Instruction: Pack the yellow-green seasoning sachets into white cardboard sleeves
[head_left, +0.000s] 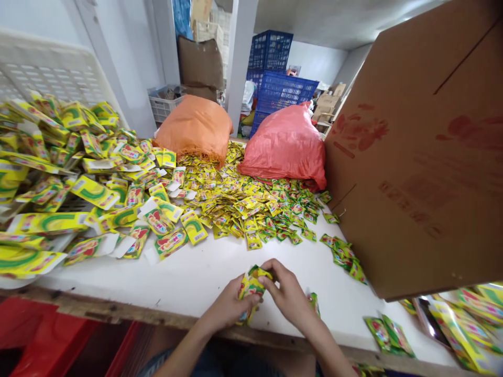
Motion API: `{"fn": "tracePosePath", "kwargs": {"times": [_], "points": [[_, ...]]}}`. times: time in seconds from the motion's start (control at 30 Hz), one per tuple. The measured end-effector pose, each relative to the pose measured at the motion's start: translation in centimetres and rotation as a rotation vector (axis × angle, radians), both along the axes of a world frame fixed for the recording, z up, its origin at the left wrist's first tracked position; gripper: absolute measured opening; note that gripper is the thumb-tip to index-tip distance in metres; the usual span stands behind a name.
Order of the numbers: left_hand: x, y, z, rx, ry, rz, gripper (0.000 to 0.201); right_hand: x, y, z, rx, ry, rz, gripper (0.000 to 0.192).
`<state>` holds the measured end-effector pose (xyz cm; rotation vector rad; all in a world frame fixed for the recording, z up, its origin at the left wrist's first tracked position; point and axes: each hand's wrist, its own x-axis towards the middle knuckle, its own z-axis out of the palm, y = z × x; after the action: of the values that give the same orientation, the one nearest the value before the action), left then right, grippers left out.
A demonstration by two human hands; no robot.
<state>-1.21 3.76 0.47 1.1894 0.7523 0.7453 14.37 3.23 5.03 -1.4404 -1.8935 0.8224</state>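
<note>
Near the front edge of the white table, my left hand [230, 306] is wrapped round a small yellow and green carton [247, 293], tilted with its top end up. My right hand [286, 290] pinches a small yellow and green sachet [259, 273] at the carton's upper end. How far the sachet sits inside the carton is hidden by my fingers. Just beyond my hands lies a spread heap of yellow sachets [223, 207] that blends into green sachets [293, 209]. A single green sachet [313, 303] rests beside my right wrist.
Yellow cartons [94, 193] pile up on the left by a white crate [51, 65]. An orange sack [196, 125] and a red sack [286, 141] stand behind the sachets. A big cardboard box [412, 157] blocks the right. More cartons [467, 319] lie at the right front.
</note>
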Motion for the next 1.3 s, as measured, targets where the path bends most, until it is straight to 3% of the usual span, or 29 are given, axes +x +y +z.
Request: {"fn": "tracePosePath", "kwargs": {"times": [0.07, 0.23, 0.3, 0.43, 0.5, 0.6, 0.7, 0.87, 1.0, 1.07, 1.17, 1.3], "points": [[-0.1, 0.0, 0.0, 0.012, -0.014, -0.005, 0.033, -0.5, -0.1, -0.4, 0.039, -0.08, -0.017, 0.008], [-0.5, 0.1, -0.2, 0.041, 0.009, 0.036, 0.039, -1.2, -0.9, -1.4, 0.11, -0.133, 0.021, 0.026], [-0.7, 0.2, -0.4, 0.018, 0.031, 0.064, 0.039, -0.9, -1.2, -2.6, 0.093, 0.015, -0.044, 0.017], [-0.6, 0.1, -0.9, -0.004, 0.003, 0.173, 0.042, -1.2, -2.3, -5.2, 0.016, 0.422, -0.284, 0.024], [-0.5, -0.2, -1.1, -0.041, 0.031, 0.216, 0.048, -1.8, -2.9, -5.7, 0.003, 0.508, -0.332, 0.02], [-0.4, -0.3, -1.5, -0.049, 0.1, 0.252, 0.049, -2.7, -2.9, -5.4, 0.038, 0.489, -0.322, 0.015], [-0.9, 0.1, -2.0, 0.05, 0.145, 0.308, 0.044, -2.7, -2.1, -4.4, 0.082, 0.406, -0.283, 0.013], [-2.0, 0.6, -2.1, 0.164, 0.267, 0.187, 0.023, -2.7, -1.2, -4.1, 0.127, 0.372, -0.227, 0.013], [-2.3, 0.6, -2.0, 0.125, 0.14, 0.337, 0.044, -3.2, -0.9, -4.9, 0.09, 0.483, -0.313, 0.029], [-2.5, 0.6, -1.9, 0.137, 0.152, 0.337, 0.047, -3.3, -1.1, -4.8, 0.103, 0.466, -0.279, 0.02], [-2.8, 0.6, -1.5, 0.218, 0.3, 0.259, 0.032, -3.3, -1.5, -4.2, 0.129, 0.421, -0.214, 0.011], [-3.0, 0.7, -1.0, 0.274, 0.368, 0.279, 0.03, -3.4, -1.7, -3.7, 0.115, 0.381, -0.263, 0.006]]}}
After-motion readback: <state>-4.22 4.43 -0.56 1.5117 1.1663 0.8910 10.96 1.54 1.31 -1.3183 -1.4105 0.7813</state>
